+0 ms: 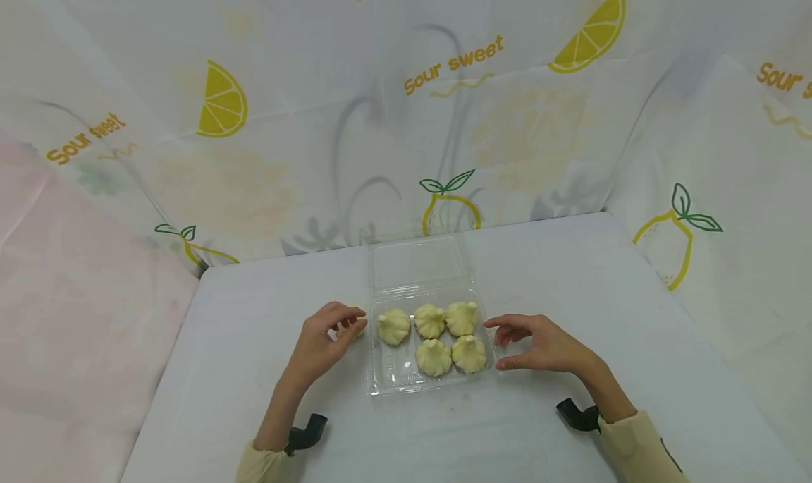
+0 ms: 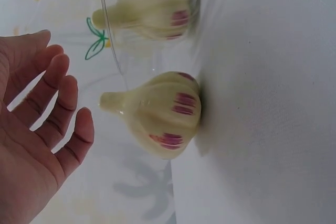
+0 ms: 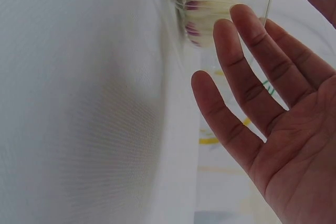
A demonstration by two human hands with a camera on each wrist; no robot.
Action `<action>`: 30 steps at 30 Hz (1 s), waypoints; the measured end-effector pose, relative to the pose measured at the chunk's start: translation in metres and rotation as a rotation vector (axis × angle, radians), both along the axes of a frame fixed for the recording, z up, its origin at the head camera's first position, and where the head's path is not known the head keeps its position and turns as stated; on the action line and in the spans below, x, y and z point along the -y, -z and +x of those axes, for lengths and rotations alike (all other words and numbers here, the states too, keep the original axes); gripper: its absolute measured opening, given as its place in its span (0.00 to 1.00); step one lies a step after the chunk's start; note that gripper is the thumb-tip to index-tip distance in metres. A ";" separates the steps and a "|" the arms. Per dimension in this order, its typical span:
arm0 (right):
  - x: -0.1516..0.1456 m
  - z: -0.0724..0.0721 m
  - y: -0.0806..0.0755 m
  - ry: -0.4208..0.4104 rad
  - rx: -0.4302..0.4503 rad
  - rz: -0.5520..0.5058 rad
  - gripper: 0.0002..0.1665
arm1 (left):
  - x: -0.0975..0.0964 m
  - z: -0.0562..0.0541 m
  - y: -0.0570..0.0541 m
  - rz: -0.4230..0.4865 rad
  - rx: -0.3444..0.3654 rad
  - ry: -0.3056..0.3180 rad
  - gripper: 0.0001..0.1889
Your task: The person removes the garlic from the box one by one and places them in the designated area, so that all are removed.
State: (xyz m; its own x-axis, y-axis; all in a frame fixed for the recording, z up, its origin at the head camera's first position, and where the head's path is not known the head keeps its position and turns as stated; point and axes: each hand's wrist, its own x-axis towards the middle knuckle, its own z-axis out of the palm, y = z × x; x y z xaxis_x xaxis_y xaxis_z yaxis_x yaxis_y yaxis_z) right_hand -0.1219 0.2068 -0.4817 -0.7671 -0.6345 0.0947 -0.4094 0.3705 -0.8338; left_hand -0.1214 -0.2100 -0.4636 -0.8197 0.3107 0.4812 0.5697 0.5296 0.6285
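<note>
A clear plastic clamshell box (image 1: 392, 374) lies with its lid (image 1: 417, 263) raised at the back. Several pale garlic bulbs (image 1: 434, 357) with purple streaks sit in it, stems up; the front-left part of the base is bare. One loose garlic bulb (image 2: 163, 115) stands on the table just left of the box, mostly hidden behind the hand in the head view. My left hand (image 1: 325, 336) hovers over this bulb, fingers loosely bent, apart from it in the left wrist view. At the box's right side is my right hand (image 1: 539, 343), fingers spread and holding nothing; whether its fingertips touch the wall I cannot tell.
A white cloth covers the table (image 1: 545, 278). Behind it hangs a curtain (image 1: 304, 151) printed with lemons and lettering, and the fabric continues along both sides. A black wrist mount (image 1: 307, 432) sits on the left forearm, another mount (image 1: 579, 415) on the right.
</note>
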 end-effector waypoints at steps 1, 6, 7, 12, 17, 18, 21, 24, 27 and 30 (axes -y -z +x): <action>0.000 0.000 0.000 0.000 -0.001 0.000 0.37 | -0.001 0.000 0.000 0.002 0.006 0.004 0.10; 0.000 0.000 0.000 -0.005 -0.004 -0.007 0.37 | -0.007 0.001 -0.001 0.000 0.016 0.029 0.09; 0.000 0.000 0.000 -0.006 -0.004 -0.009 0.37 | -0.009 0.001 -0.001 -0.004 0.014 0.033 0.09; 0.000 0.000 0.000 -0.008 -0.002 -0.014 0.37 | -0.016 0.003 -0.001 -0.018 0.014 0.047 0.07; 0.000 0.001 -0.001 -0.003 0.002 -0.010 0.37 | -0.022 0.004 0.001 -0.029 -0.012 0.074 0.08; 0.000 0.001 -0.001 -0.002 0.004 -0.010 0.37 | -0.023 0.005 0.001 -0.031 -0.019 0.079 0.08; 0.000 0.001 -0.001 0.000 0.006 -0.011 0.37 | -0.027 0.006 0.000 -0.045 -0.031 0.082 0.07; 0.000 0.001 -0.001 0.000 0.006 -0.014 0.37 | -0.031 0.007 -0.002 -0.060 -0.029 0.078 0.07; 0.000 0.001 -0.001 -0.002 0.009 -0.017 0.37 | -0.035 0.007 -0.003 -0.083 -0.033 0.071 0.06; 0.000 0.001 -0.001 -0.004 0.012 -0.020 0.37 | -0.038 0.007 -0.003 -0.109 -0.042 0.058 0.06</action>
